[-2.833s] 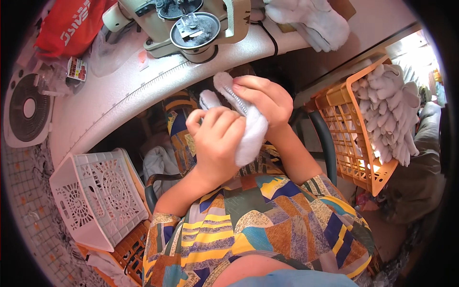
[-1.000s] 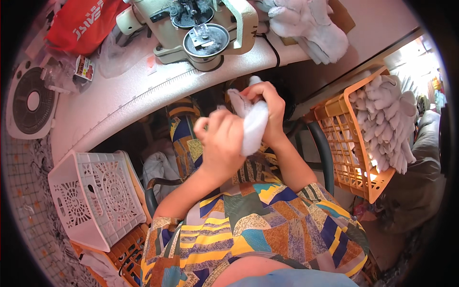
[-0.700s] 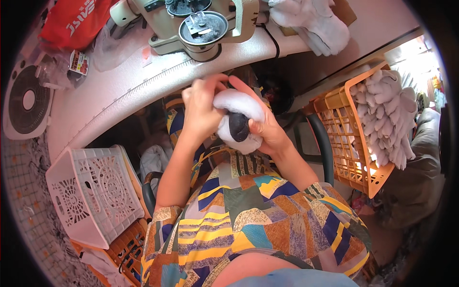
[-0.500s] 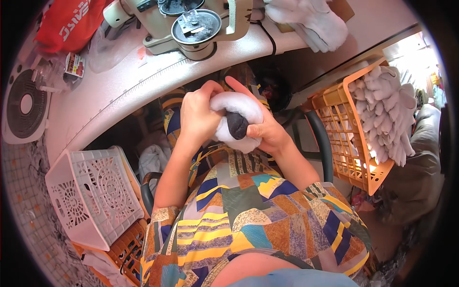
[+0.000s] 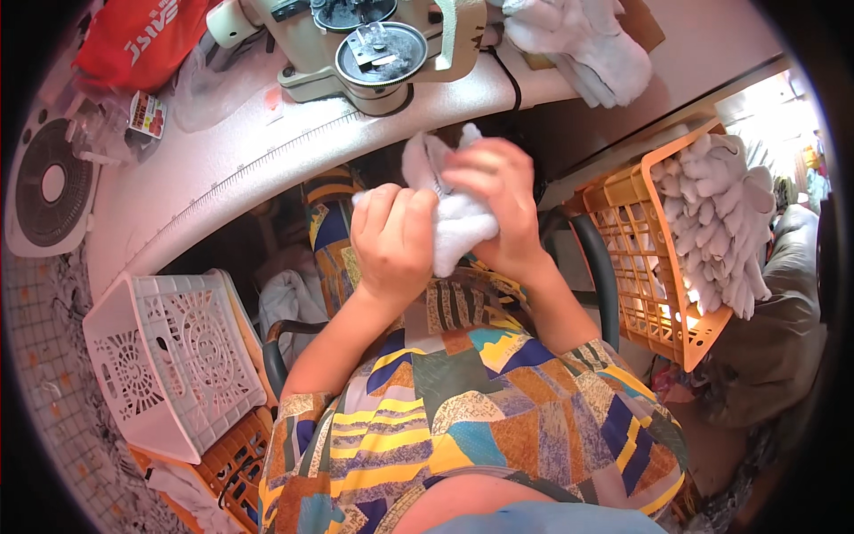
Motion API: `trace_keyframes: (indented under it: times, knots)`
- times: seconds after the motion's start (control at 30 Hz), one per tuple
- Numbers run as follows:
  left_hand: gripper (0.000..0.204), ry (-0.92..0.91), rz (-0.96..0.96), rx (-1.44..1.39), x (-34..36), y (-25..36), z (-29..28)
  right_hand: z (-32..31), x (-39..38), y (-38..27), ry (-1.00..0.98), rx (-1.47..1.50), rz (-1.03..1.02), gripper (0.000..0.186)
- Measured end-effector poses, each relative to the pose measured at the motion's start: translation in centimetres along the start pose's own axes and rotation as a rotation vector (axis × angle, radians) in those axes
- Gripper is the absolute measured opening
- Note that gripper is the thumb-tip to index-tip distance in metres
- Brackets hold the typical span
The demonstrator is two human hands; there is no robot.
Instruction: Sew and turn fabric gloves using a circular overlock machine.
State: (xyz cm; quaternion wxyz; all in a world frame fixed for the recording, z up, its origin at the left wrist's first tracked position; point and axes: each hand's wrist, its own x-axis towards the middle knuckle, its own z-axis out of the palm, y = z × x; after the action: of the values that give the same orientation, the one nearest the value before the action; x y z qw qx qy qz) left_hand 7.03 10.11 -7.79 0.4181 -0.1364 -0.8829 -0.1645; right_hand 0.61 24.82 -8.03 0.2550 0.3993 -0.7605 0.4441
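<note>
A white fluffy fabric piece [image 5: 464,233] with stubby, finger-like ends is between my hands, above my lap and just in front of the table edge. My left hand [image 5: 391,242] is closed around its left side, knuckles up. My right hand [image 5: 500,200] curls over its upper right part; those fingers are slightly blurred and the thumb is hidden. A narrow grey line, perhaps a seam or opening, runs along the upper part of the piece. The dark inner part seen earlier is out of sight.
A sewing machine [image 5: 378,58] with round metal discs stands on the white table [image 5: 267,169]. More white fluffy pieces [image 5: 578,49] lie at its right. An orange basket [image 5: 623,258] full of similar pieces stands right, a white crate [image 5: 191,365] left. A chair armrest [image 5: 594,267] flanks my right arm.
The white piece has turned from a rounded bundle with a dark centre into a longer, upright shape. My left hand has moved slightly right and down; my right hand has swung over the top.
</note>
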Motion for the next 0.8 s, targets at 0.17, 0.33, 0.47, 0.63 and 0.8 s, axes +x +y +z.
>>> trace_keyframes:
  times: [0.17,0.33,0.47,0.63,0.8]
  knots:
    - [0.024,0.003,0.011,-0.032,0.5,0.1,0.5,-0.6,-0.4,0.0,-0.012,0.003,-0.036,0.045]
    - [0.030,0.091,0.090,-0.167,-0.1,2.5,1.7,0.7,-1.0,0.0,0.186,0.019,0.291,0.039]
    - [0.029,0.119,0.114,-0.235,-0.4,2.4,1.7,0.9,1.3,-0.7,0.192,0.162,0.441,0.042]
    - [0.034,0.060,0.040,-0.294,0.0,1.3,1.5,0.9,0.2,0.6,0.112,0.339,0.433,0.052]
    - [0.031,-0.132,-0.445,-0.504,0.9,-1.9,1.0,0.8,-0.3,0.3,-0.054,1.061,0.740,0.065]
